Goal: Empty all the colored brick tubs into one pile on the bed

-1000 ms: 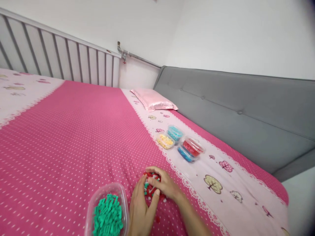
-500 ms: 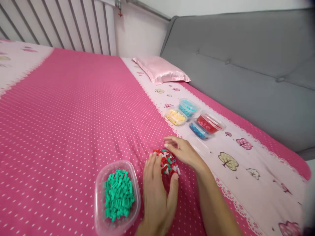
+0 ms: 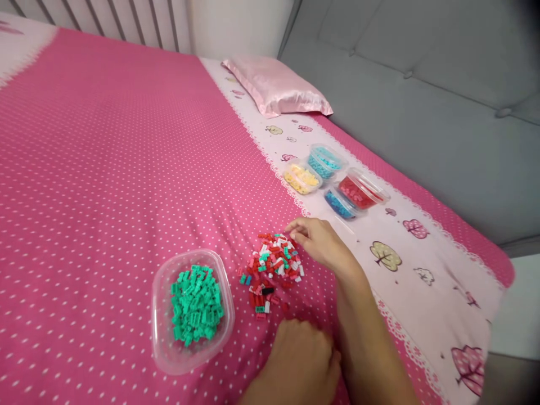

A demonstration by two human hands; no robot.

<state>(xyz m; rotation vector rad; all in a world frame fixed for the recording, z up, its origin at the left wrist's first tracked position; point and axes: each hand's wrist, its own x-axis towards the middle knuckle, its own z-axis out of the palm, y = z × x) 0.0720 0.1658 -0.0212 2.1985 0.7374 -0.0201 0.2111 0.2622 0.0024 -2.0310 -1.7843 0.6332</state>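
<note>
A small heap of mixed red, white and green plastic pieces [image 3: 272,264] lies on the pink dotted bedsheet [image 3: 105,157]. My right hand [image 3: 318,242] rests at the heap's far right edge, its fingertips pinched on pieces there. Below the heap, near the bottom of the view, my left hand [image 3: 301,360] lies with its fingers curled under; whether anything is in it is hidden. Left of the heap stands a clear plastic tub [image 3: 160,337] filled with green pieces [image 3: 196,304].
Four small tubs stand on the pale border strip: yellow [image 3: 301,177], light blue [image 3: 324,160], dark blue [image 3: 340,203] and a lidded red one [image 3: 363,190]. A pink pillow [image 3: 276,87] lies farther back. A grey padded headboard [image 3: 422,112] runs along the right.
Both hands cupped the heap earlier. The left hand has drawn back toward me and the heap lies uncovered and more spread out. The view has tilted downward.
</note>
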